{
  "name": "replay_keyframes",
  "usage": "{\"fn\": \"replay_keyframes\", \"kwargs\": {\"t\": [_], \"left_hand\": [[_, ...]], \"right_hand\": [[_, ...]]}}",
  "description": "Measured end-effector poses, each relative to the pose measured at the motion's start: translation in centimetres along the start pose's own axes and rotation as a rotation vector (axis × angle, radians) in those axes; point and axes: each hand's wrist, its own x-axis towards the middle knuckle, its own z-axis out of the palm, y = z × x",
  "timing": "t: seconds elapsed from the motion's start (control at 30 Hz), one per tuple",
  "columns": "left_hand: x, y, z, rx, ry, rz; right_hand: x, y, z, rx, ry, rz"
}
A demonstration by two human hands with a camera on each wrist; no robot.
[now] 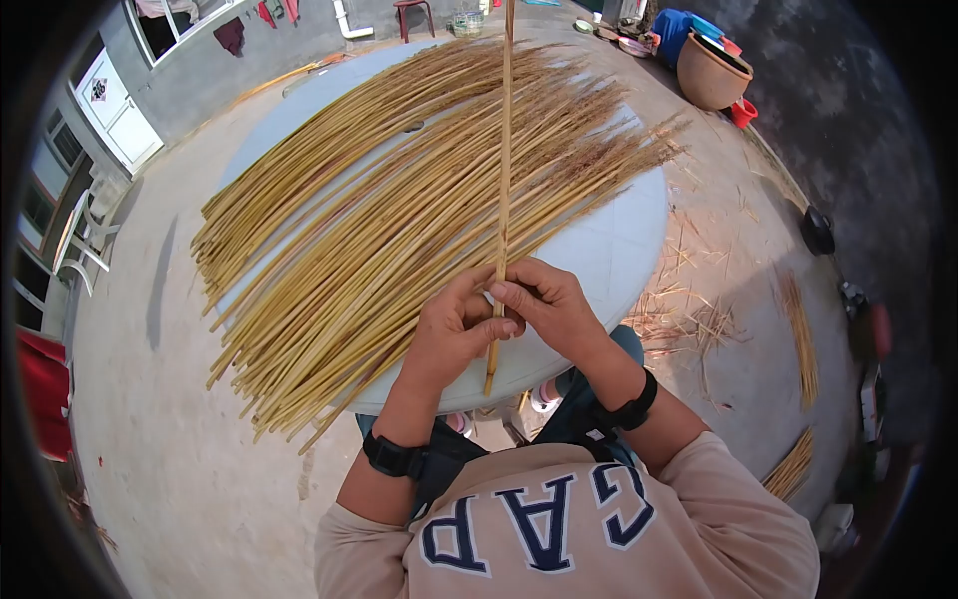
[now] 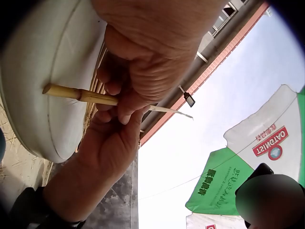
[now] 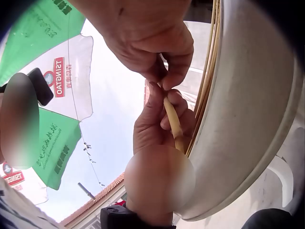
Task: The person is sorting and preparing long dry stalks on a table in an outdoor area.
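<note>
Upright before my chest stands a long dry stalk (image 1: 504, 170), its lower end over the near edge of the table. My left hand (image 1: 449, 334) grips it low down, thumb across the front. Just above, my right hand (image 1: 551, 304) pinches the same stalk between thumb and fingers. The left wrist view shows the stalk's cut end (image 2: 62, 90) with a joint ring, jutting from the fingers, and a thin pale strip (image 2: 167, 110) on the far side. In the right wrist view the fingertips of both hands meet at the stalk (image 3: 172, 119).
Many similar stalks (image 1: 349, 270) with feathery tops lie across the round pale table (image 1: 609, 260). Scraps (image 1: 689, 314) and small bundles (image 1: 798, 339) lie on the ground at right. A clay pot (image 1: 711, 78) stands at back right, a white chair (image 1: 85, 235) at left.
</note>
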Motion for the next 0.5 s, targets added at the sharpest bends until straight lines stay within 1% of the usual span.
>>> {"fn": "replay_keyframes", "kwargs": {"t": [0.03, 0.07, 0.13, 0.2, 0.23, 0.3, 0.4, 0.5], "left_hand": [[0.0, 0.3, 0.1, -0.006, 0.003, 0.003], [-0.1, 0.5, 0.3, 0.017, 0.025, 0.009], [-0.1, 0.5, 0.4, 0.032, 0.050, 0.015], [0.0, 0.5, 0.2, 0.214, 0.035, 0.084], [0.0, 0.6, 0.3, 0.213, 0.032, 0.083], [-0.1, 1.0, 0.5, 0.332, 0.044, 0.107], [-0.1, 0.4, 0.7, 0.319, 0.048, 0.122], [-0.2, 1.1, 1.1, 0.332, 0.051, 0.118]], "right_hand": [[0.1, -0.2, 0.0, -0.021, -0.001, 0.045], [0.1, -0.4, 0.0, -0.028, -0.005, 0.046], [0.2, -0.6, -0.3, 0.041, -0.014, 0.071], [0.3, -0.5, -0.7, 0.023, -0.022, 0.093], [0.3, -0.4, -0.9, 0.011, -0.028, 0.113], [0.2, -0.4, -1.2, 0.020, -0.040, 0.113], [0.1, -0.5, -1.4, 0.030, -0.053, 0.116], [0.2, -0.5, -1.6, 0.011, -0.059, 0.126]]}}
